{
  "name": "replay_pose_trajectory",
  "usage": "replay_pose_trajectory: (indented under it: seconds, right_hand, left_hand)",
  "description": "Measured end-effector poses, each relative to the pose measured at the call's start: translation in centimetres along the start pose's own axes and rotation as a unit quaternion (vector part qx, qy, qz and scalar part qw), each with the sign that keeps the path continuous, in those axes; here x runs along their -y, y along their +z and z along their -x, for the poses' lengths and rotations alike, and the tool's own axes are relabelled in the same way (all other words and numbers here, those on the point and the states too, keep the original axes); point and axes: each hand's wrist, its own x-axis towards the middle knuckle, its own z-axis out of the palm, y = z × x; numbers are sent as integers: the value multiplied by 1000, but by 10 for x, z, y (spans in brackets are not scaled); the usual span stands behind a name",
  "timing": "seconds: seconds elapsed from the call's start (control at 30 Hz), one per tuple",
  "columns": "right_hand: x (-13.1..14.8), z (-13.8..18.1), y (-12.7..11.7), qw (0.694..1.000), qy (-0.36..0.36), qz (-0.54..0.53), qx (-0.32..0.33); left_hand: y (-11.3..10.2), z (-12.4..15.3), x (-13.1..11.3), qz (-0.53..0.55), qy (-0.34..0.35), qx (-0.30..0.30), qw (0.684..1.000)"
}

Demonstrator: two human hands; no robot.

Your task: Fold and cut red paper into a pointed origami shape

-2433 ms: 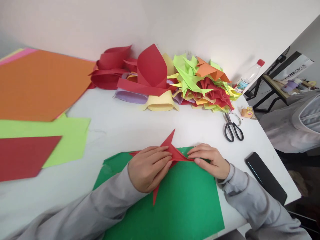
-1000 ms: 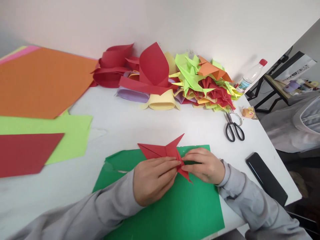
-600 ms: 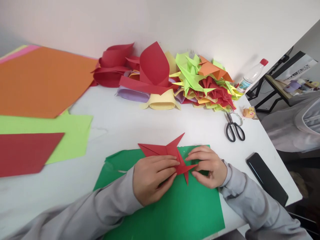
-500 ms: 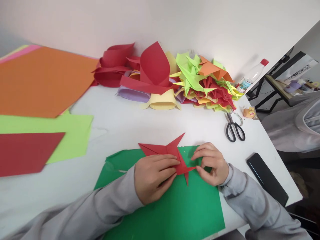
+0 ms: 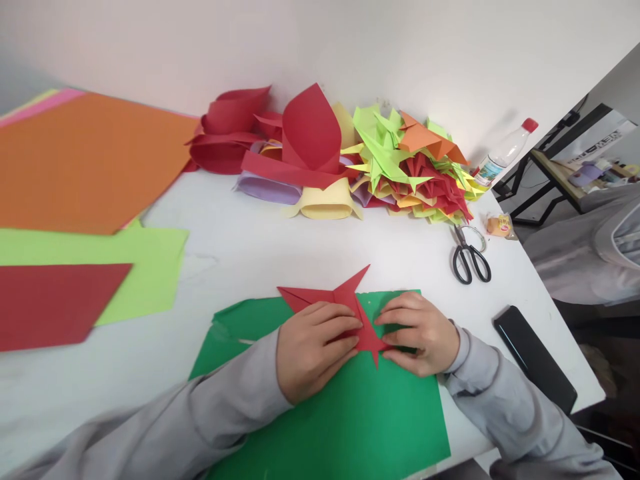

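A red folded paper shape (image 5: 367, 335) with several sharp points lies on a green sheet (image 5: 370, 420); its upper points reach past the sheet's back edge. My left hand (image 5: 317, 350) rests over the shape's left part and presses it down, fingers held together and hiding that side. At the right-hand point, my right hand (image 5: 417, 333) has thumb and fingers closed around the tip, which they mostly cover. A small point sticks down toward me between the two hands.
Folded paper stars (image 5: 390, 157) and rolled red paper (image 5: 313, 133) are piled along the wall. Scissors (image 5: 470, 257), a black phone (image 5: 535, 360), a wrapped snack (image 5: 500, 227) and a bottle (image 5: 505, 153) stand or lie to the right. Orange sheets (image 5: 95, 167) cover the left.
My right hand has moved slightly left, and its raised fingers have come down beside the tip. The right-hand point now shows less. My left hand has shifted slightly right on the shape.
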Motion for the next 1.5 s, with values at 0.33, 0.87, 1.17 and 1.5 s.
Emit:
replay_pose_trajectory:
  seconds: [0.33,0.87,1.17,1.5]
  right_hand:
    - [3,-5,4,999,-18,49,1]
    - [1,-8,4,988,117,-82,-67]
    - [3,-5,11,950,284,-84,-102]
    - [13,-1,17,930,341,-21,-135]
  left_hand:
    - [-6,5,15,103,2,0,995]
    - [-28,6,11,131,-4,160,978]
    - [-25,1,-3,114,5,142,983]
    - [-23,2,-5,145,9,124,982]
